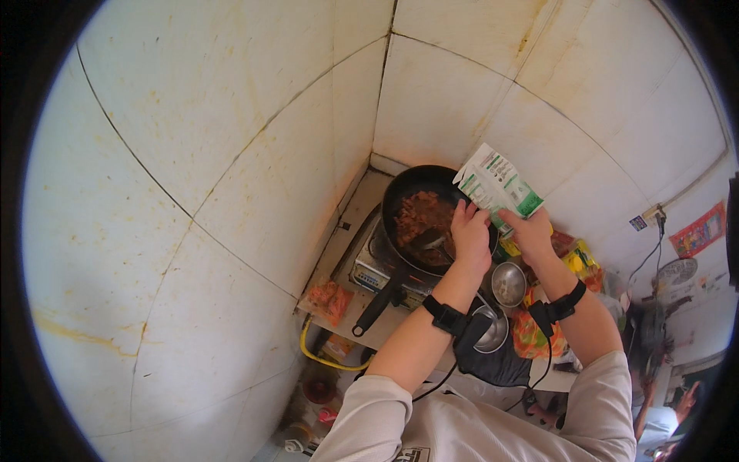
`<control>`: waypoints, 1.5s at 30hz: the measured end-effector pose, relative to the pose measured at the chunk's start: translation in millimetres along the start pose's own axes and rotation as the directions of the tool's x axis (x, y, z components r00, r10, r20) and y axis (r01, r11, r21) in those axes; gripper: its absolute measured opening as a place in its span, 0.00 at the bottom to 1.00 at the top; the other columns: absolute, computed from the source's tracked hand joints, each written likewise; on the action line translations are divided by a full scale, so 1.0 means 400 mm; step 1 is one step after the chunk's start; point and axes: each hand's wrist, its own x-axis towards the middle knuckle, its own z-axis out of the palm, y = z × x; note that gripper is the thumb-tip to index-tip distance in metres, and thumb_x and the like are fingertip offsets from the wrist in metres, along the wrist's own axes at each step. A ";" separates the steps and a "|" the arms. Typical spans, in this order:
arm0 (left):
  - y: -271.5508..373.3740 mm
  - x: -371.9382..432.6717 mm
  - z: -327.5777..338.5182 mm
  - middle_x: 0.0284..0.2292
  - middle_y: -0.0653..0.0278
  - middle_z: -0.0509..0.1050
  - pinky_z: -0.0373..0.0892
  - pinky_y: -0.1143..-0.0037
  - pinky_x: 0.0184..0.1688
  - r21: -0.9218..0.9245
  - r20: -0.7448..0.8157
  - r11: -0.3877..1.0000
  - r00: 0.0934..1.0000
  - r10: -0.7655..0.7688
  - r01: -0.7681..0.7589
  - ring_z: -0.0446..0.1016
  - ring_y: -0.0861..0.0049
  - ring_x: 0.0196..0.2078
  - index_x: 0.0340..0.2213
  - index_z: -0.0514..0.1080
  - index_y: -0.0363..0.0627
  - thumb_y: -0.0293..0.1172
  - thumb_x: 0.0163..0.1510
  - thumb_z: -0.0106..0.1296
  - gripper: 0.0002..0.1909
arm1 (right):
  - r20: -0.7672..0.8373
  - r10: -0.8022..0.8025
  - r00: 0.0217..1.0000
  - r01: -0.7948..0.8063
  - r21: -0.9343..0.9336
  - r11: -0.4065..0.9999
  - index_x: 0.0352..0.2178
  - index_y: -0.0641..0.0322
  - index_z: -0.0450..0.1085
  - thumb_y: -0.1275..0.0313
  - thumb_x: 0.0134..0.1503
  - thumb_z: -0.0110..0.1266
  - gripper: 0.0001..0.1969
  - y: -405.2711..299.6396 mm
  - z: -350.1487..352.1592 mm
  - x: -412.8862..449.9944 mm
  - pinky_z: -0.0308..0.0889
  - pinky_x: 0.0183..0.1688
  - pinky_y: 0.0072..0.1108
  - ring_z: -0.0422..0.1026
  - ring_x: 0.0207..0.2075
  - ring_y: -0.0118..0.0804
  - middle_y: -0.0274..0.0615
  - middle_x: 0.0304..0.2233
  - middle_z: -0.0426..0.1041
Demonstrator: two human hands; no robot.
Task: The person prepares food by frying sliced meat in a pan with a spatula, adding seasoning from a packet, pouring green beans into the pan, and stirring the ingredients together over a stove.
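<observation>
My left hand (471, 231) and my right hand (529, 230) both grip the lower end of a white and green printed carton (501, 183), which bears writing. The carton is tilted, and its torn-looking top overlaps the right rim of a black frying pan (392, 199). Chunks of reddish-brown food (411, 222) lie in brown liquid in the pan. A ladle (430, 238) rests in the food, its handle partly hidden behind my left hand. The pan stands on a gas stove (368, 271), with its black handle pointing towards me.
Two metal bowls (509, 284) (492, 330) stand right of the stove, near colourful plastic packages (580, 260). A bag of orange food (328, 301) lies at the counter's left. A yellow hose (312, 349) hangs below. Tiled walls (323, 144) meet behind the pan. Another person (658, 424) shows at the lower right.
</observation>
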 end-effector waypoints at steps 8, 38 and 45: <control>-0.011 0.040 0.008 0.51 0.69 0.73 0.62 0.74 0.52 0.044 0.017 0.999 0.999 -0.027 0.026 0.69 0.78 0.50 0.62 0.60 0.42 0.21 0.57 0.50 0.31 | -0.006 0.047 0.999 -0.048 -0.147 0.988 0.44 0.74 0.74 0.79 0.49 0.65 0.19 -0.028 -0.006 0.024 0.71 0.43 0.24 0.77 0.39 0.32 0.43 0.40 0.80; -0.149 -0.125 0.055 0.51 0.61 0.72 0.67 0.78 0.45 0.082 -0.043 0.993 0.995 -0.085 0.088 0.71 0.78 0.47 0.66 0.52 0.38 0.17 0.55 0.50 0.39 | 0.021 0.013 1.000 -0.013 -0.026 1.000 0.50 0.72 0.70 0.83 0.50 0.63 0.23 -0.017 -0.215 -0.121 0.70 0.50 0.25 0.76 0.45 0.34 0.42 0.45 0.78; -0.062 -0.188 0.020 0.48 0.66 0.73 0.66 0.78 0.47 0.001 0.006 1.000 1.000 0.030 -0.030 0.71 0.81 0.46 0.65 0.56 0.41 0.19 0.56 0.51 0.35 | 0.106 -0.013 0.994 0.006 0.058 0.998 0.47 0.73 0.72 0.82 0.50 0.64 0.21 -0.068 -0.133 -0.152 0.71 0.47 0.24 0.76 0.43 0.31 0.42 0.44 0.78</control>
